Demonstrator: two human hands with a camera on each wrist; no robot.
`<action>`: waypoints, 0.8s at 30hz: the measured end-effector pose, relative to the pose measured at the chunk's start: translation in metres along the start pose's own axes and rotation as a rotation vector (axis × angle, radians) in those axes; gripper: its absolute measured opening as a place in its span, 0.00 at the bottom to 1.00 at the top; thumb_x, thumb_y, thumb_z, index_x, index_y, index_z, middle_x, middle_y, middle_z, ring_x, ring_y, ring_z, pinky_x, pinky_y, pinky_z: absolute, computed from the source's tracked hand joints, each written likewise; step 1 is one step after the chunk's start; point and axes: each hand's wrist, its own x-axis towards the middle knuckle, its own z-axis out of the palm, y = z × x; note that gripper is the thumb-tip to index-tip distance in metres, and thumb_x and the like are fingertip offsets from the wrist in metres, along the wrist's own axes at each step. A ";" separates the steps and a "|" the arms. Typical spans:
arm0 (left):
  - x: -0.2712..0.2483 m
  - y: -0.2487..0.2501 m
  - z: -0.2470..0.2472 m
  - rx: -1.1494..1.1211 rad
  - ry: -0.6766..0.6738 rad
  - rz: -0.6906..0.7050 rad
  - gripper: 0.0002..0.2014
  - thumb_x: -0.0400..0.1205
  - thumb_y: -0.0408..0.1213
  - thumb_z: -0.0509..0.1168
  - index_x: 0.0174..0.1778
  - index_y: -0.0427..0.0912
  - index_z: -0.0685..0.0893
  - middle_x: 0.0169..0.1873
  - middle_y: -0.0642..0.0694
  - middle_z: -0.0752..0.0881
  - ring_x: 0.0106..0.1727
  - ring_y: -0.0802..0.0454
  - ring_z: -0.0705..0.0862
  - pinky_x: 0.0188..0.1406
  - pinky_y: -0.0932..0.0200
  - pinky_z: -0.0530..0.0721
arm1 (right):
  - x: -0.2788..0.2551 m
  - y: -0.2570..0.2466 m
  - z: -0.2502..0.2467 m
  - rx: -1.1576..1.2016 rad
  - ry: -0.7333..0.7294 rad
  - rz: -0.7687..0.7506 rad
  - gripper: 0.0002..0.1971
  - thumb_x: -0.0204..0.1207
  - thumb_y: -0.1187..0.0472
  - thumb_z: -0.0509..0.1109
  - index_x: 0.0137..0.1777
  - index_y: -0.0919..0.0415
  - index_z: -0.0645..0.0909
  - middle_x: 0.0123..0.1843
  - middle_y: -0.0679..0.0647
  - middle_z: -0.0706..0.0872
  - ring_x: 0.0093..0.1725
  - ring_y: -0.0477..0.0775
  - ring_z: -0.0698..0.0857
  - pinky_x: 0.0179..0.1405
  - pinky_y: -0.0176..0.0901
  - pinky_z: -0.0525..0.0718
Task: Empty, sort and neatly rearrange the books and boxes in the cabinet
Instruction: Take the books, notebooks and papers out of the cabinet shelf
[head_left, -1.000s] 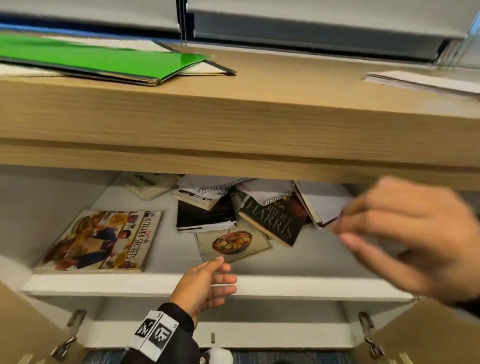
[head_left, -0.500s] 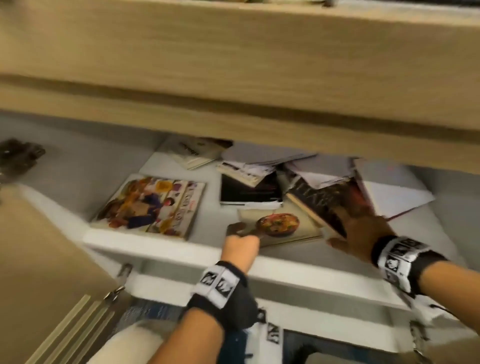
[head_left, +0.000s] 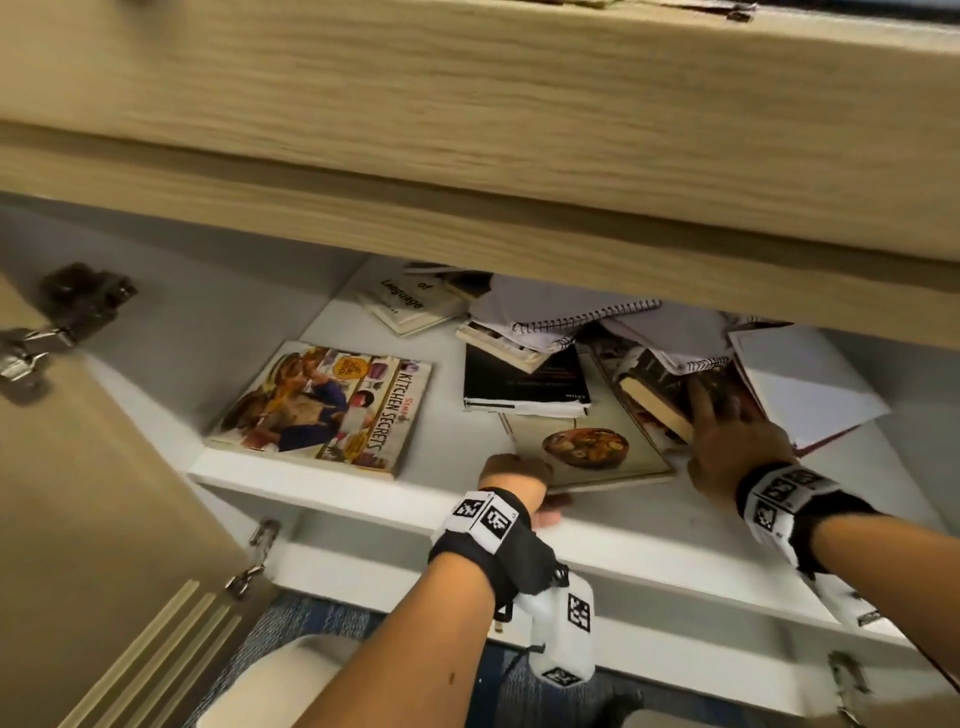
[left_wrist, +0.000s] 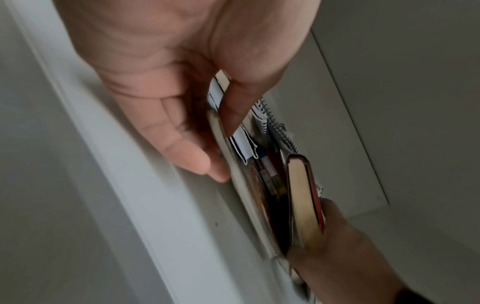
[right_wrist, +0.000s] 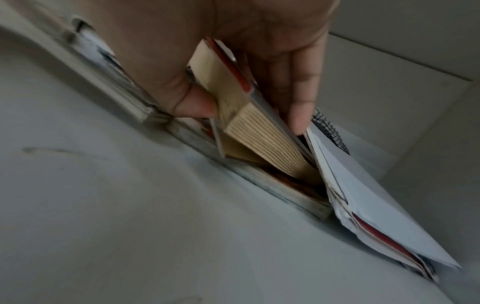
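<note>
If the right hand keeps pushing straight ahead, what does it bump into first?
Probably the spiral notebook just past the fingertips of the right hand, which grips the thick paperback. Depth is hard to judge.

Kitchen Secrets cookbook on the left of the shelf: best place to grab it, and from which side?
Take the Kitchen Secrets cookbook by its front edge, coming from the open cabinet front. It lies flat and alone, nothing on top, with that edge along the shelf lip, so fingers can likely slip under and the thumb clamp on the cover. Both hands are busy in the pile to its right.
</note>
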 end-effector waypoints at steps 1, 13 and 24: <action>-0.002 -0.005 0.000 -0.017 -0.028 -0.020 0.06 0.86 0.30 0.55 0.54 0.35 0.76 0.51 0.36 0.85 0.21 0.50 0.87 0.19 0.59 0.85 | 0.000 0.003 -0.004 0.035 0.028 0.011 0.47 0.75 0.49 0.66 0.83 0.54 0.36 0.79 0.65 0.65 0.68 0.70 0.78 0.58 0.60 0.84; -0.013 -0.042 -0.014 0.097 0.001 0.027 0.09 0.81 0.39 0.68 0.50 0.39 0.76 0.42 0.39 0.92 0.34 0.44 0.92 0.22 0.61 0.79 | 0.022 0.011 -0.004 0.002 0.044 0.094 0.45 0.75 0.47 0.67 0.83 0.60 0.44 0.83 0.66 0.53 0.73 0.70 0.69 0.62 0.63 0.82; -0.007 -0.054 -0.011 0.114 0.113 0.128 0.11 0.77 0.40 0.74 0.37 0.42 0.78 0.40 0.39 0.92 0.34 0.41 0.92 0.18 0.64 0.77 | 0.007 0.010 -0.034 -0.076 0.068 0.037 0.37 0.81 0.52 0.58 0.84 0.65 0.46 0.75 0.70 0.72 0.66 0.70 0.81 0.56 0.57 0.83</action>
